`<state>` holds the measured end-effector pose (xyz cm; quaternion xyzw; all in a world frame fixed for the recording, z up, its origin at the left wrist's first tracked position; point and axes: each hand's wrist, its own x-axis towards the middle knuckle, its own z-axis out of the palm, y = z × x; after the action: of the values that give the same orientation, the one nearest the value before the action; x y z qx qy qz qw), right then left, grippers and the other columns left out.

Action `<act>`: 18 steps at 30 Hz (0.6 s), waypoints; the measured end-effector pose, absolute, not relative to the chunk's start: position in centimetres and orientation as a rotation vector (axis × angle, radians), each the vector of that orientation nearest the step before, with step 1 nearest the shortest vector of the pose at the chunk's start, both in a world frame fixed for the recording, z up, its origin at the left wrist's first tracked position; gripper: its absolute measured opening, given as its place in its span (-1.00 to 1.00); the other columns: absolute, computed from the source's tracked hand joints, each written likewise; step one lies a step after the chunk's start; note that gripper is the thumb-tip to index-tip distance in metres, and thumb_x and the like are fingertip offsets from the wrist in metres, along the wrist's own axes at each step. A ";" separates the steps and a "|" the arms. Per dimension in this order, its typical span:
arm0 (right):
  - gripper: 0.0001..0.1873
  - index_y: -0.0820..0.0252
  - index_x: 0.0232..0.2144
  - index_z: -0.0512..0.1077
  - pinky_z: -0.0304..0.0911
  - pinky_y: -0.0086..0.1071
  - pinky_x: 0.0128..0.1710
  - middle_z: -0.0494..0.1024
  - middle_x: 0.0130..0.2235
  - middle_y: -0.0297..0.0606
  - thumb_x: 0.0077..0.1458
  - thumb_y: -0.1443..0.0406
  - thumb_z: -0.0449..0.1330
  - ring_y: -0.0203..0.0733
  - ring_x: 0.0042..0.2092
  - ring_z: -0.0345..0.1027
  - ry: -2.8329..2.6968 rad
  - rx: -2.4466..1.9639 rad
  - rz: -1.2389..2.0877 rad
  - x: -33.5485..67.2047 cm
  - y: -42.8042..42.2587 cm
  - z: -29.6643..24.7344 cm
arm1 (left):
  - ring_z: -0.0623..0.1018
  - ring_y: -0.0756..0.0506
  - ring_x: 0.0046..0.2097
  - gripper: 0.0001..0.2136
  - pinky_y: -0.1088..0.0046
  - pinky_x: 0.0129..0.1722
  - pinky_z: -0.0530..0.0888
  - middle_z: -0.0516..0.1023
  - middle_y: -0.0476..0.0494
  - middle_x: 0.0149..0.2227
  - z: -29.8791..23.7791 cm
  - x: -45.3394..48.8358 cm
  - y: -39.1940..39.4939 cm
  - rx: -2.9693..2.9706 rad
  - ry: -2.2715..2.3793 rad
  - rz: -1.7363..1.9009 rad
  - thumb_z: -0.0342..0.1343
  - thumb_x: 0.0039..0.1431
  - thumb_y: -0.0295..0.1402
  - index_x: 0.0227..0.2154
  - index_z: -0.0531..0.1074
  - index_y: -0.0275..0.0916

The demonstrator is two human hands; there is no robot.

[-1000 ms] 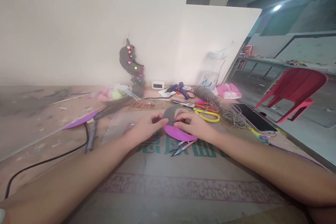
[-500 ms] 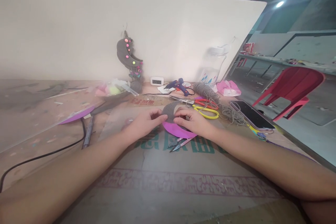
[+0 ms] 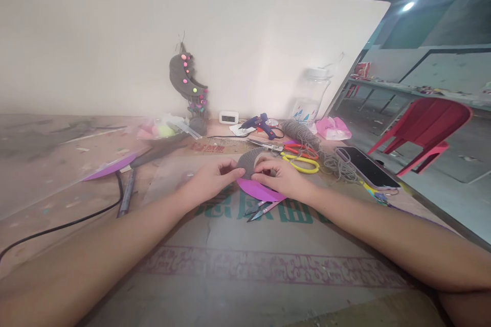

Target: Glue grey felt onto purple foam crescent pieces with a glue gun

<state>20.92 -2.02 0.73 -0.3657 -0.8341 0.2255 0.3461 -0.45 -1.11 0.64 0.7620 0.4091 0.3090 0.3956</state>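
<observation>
Between my two hands is a crescent shape (image 3: pixel 262 191), bare purple on its near end and wrapped in grey yarn (image 3: pixel 249 159) on the far end. My left hand (image 3: pixel 218 176) pinches its left edge with thumb and fingers. From the other side my right hand (image 3: pixel 278 176) is closed on it, thumb and fingertips at the inner curve where the yarn meets the purple. The fingertips partly hide the yarn there. Just below the crescent lie small thread snips (image 3: pixel 263 209), blades toward me. Yellow-handled scissors (image 3: pixel 301 162) and red-handled scissors (image 3: pixel 295 150) rest beyond my right hand.
A grey yarn skein (image 3: pixel 303 135), phone (image 3: pixel 367 167), blue glue gun (image 3: pixel 261 123), white clock (image 3: pixel 229 117) and water bottle (image 3: pixel 312 94) stand or lie behind. A decorated grey crescent (image 3: pixel 184 79) hangs on the wall. At left are a pen (image 3: pixel 128 192) and black cable (image 3: pixel 76 224).
Both hands keep their hold on the crescent with almost no movement. The whole view has shifted very slightly.
</observation>
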 end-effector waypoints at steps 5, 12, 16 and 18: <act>-0.80 0.22 -0.47 0.47 0.18 -0.39 -0.32 0.38 -0.40 -0.30 0.10 0.22 0.17 -0.29 -0.35 0.24 -2.158 -0.981 0.576 20.8 -2.1 0.9 | 0.32 0.01 -0.42 -0.67 0.52 -0.43 0.24 0.35 0.03 -0.49 0.8 -0.4 -1.2 1.882 0.976 0.778 0.01 0.12 -0.05 -0.45 0.38 -0.25; -0.63 0.24 -0.47 0.45 0.21 -0.38 -0.28 0.43 -0.40 -0.27 0.20 0.13 0.03 -0.27 -0.33 0.30 -2.088 -1.016 0.700 21.1 -2.2 1.2 | 0.29 0.01 -0.46 -0.67 0.51 -0.44 0.22 0.31 0.04 -0.53 0.8 -0.3 -1.1 1.849 0.984 0.827 0.00 0.11 -0.06 -0.52 0.31 -0.24; -0.64 0.26 -0.42 0.46 0.20 -0.40 -0.31 0.43 -0.38 -0.27 0.18 0.10 0.05 -0.26 -0.32 0.30 -2.048 -1.066 0.774 21.3 -2.0 1.1 | 0.30 0.01 -0.45 -0.68 0.51 -0.43 0.23 0.34 0.04 -0.51 1.0 -0.3 -1.1 1.849 0.957 0.851 -0.02 0.14 -0.07 -0.50 0.32 -0.24; -0.69 0.25 -0.44 0.47 0.18 -0.41 -0.31 0.41 -0.39 -0.29 0.14 0.13 0.12 -0.28 -0.33 0.28 -2.091 -1.048 0.754 21.2 -1.9 1.0 | 0.31 0.01 -0.44 -0.69 0.51 -0.41 0.25 0.37 0.04 -0.50 1.0 -0.4 -1.1 1.851 0.929 0.862 -0.02 0.15 -0.09 -0.48 0.35 -0.25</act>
<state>21.24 -1.85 1.04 -0.4018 -0.8015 0.2889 0.3357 -0.37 -1.08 1.03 0.7433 0.3731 0.3463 0.4339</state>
